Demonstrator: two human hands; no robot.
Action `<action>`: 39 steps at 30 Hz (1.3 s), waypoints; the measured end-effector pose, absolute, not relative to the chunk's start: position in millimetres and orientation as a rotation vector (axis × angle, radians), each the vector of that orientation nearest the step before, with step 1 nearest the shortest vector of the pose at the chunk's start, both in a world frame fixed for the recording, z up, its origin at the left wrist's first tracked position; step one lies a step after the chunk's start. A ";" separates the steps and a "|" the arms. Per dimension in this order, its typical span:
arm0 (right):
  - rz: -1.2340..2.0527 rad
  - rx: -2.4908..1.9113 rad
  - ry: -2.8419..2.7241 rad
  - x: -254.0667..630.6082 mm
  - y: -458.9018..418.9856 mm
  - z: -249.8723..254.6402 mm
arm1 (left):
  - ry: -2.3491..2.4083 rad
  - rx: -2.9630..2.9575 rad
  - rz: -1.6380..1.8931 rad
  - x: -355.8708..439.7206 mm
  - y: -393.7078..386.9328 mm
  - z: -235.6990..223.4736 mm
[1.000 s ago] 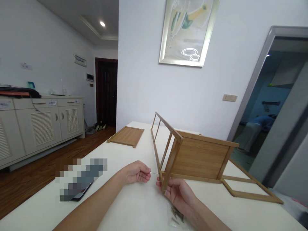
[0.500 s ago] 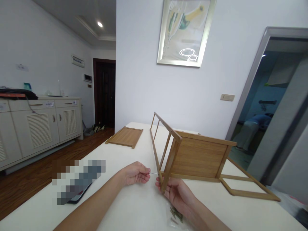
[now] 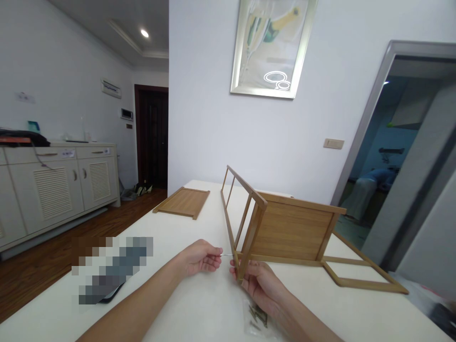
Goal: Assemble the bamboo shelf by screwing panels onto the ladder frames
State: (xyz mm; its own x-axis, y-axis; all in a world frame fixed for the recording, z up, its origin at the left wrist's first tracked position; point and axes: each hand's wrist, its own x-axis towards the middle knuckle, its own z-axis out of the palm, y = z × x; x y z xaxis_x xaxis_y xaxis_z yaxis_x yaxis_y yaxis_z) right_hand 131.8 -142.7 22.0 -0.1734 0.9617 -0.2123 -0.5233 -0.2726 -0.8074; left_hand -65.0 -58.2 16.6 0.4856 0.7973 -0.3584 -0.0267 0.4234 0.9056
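Observation:
My left hand (image 3: 204,256) is closed, pinching a thin silvery rod that looks like a hex key (image 3: 226,255). The rod's far end meets the near post of a wooden ladder-like side frame (image 3: 243,219). Around the lower corner of that frame my right hand (image 3: 257,280) is closed, its fingers partly hidden behind the wood. A wooden panel (image 3: 294,228) joins the side frame at an angle and stands on edge on the white table (image 3: 185,304). Below my right hand lies a clear plastic bag with several screws (image 3: 257,317).
A second wooden panel (image 3: 183,203) lies flat at the table's far left. Another open wooden frame (image 3: 370,285) lies on the right. At left is a phone-like dark object (image 3: 110,295), mostly blurred out. A person (image 3: 370,187) bends over beyond the doorway.
The view has shifted slightly, so everything sits a little further left. Both hands keep their holds; the rod still touches the frame's post.

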 end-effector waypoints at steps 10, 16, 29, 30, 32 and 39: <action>1.686 -0.890 -0.703 131.5 -142.5 20.8 | 0.974 1.043 0.608 -60.5 -59.9 17.5; 1.692 -0.872 -0.722 131.4 -141.1 18.6 | 0.993 1.196 0.639 -59.4 -62.9 16.4; 1.709 -0.828 -0.685 131.9 -141.1 22.2 | 1.197 1.856 0.821 -63.0 -60.9 26.0; 1.709 -0.825 -0.685 132.1 -141.1 22.0 | 1.194 1.901 0.816 -65.2 -61.0 27.3; 1.709 -0.820 -0.688 132.6 -140.8 21.3 | 1.177 2.074 0.778 -68.9 -61.4 29.5; 1.695 -0.818 -0.689 132.6 -140.2 21.4 | 1.053 2.650 0.627 -73.2 -65.0 34.2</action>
